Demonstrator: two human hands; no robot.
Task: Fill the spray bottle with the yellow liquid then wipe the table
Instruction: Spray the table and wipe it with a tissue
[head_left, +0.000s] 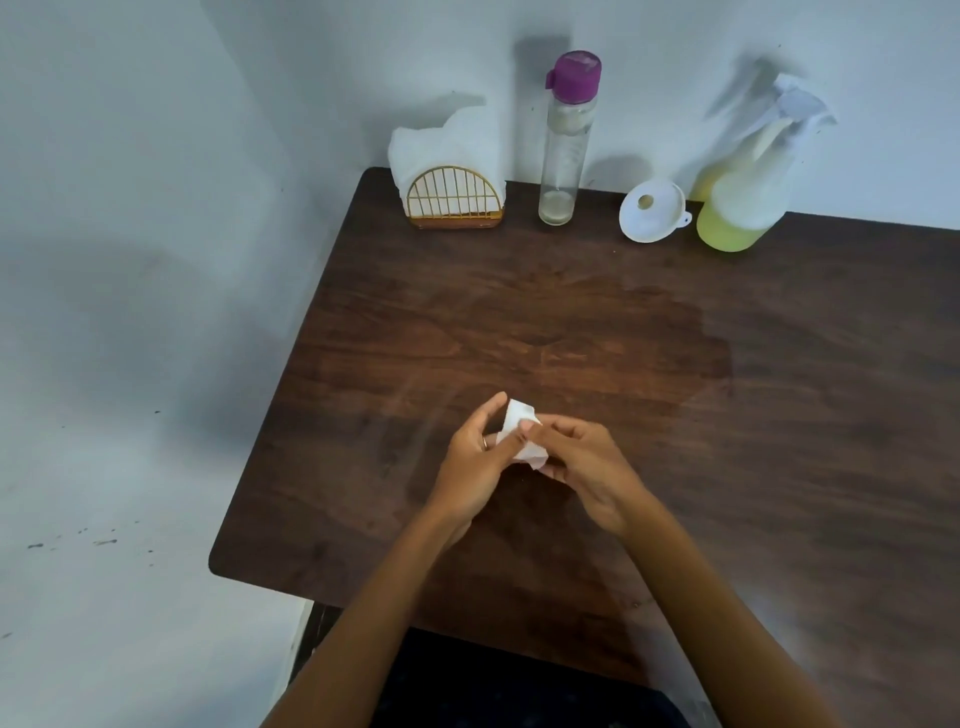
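Note:
A crumpled white tissue (519, 422) sits between my two hands over the near middle of the dark wooden table (779, 415). My left hand (475, 467) holds it from the left, and my right hand (582, 462) pinches it from the right. The spray bottle (743, 192) with a white trigger head stands at the back right with yellow liquid in its lower part. A clear tall bottle (563, 150) with a purple cap stands at the back centre, nearly empty. A white funnel (652, 210) lies on its side between the two bottles.
A gold wire napkin holder (454, 200) with white tissues stands at the back left corner against the wall. A darker damp-looking patch (649, 338) spreads over the table's middle. The table's left edge drops off to a pale floor.

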